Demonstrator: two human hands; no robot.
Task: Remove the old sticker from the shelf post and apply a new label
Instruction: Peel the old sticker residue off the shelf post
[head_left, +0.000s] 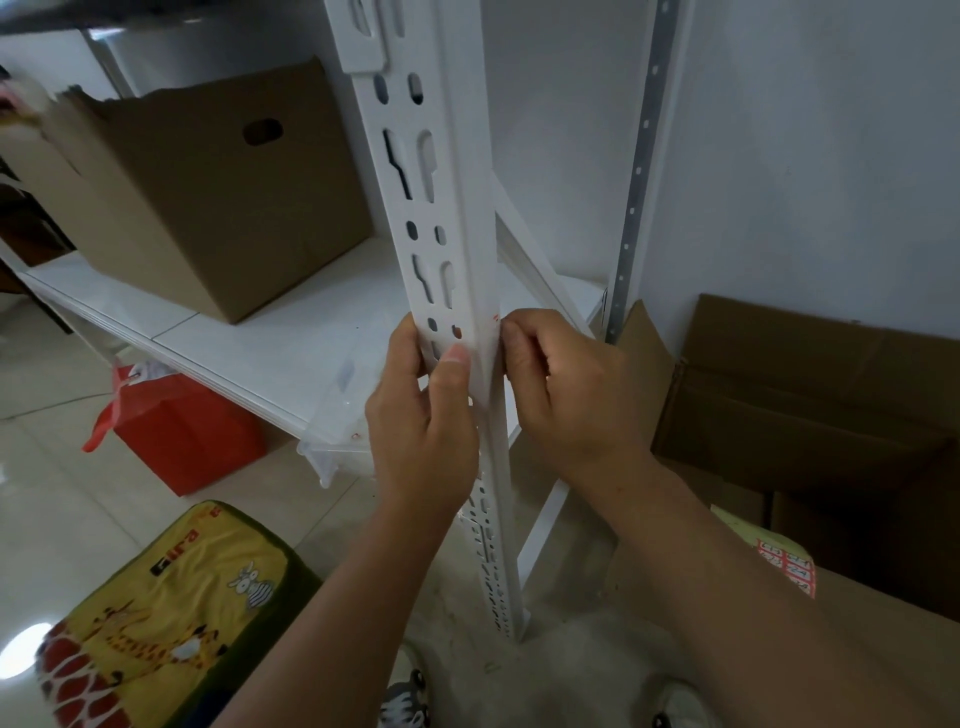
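Both hands, left (423, 421) and right (566, 387), pinch the shelf post (447, 249), fingertips hiding any sticker.

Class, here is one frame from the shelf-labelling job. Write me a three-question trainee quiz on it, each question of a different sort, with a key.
1. True or false: the left hand grips the white shelf post.
2. What stands on the shelf board? A) cardboard box B) red box C) cushion
3. Fill in: the right hand works at the post's ____ edge, where small red marks show.

Key: 1 true; 2 A; 3 right
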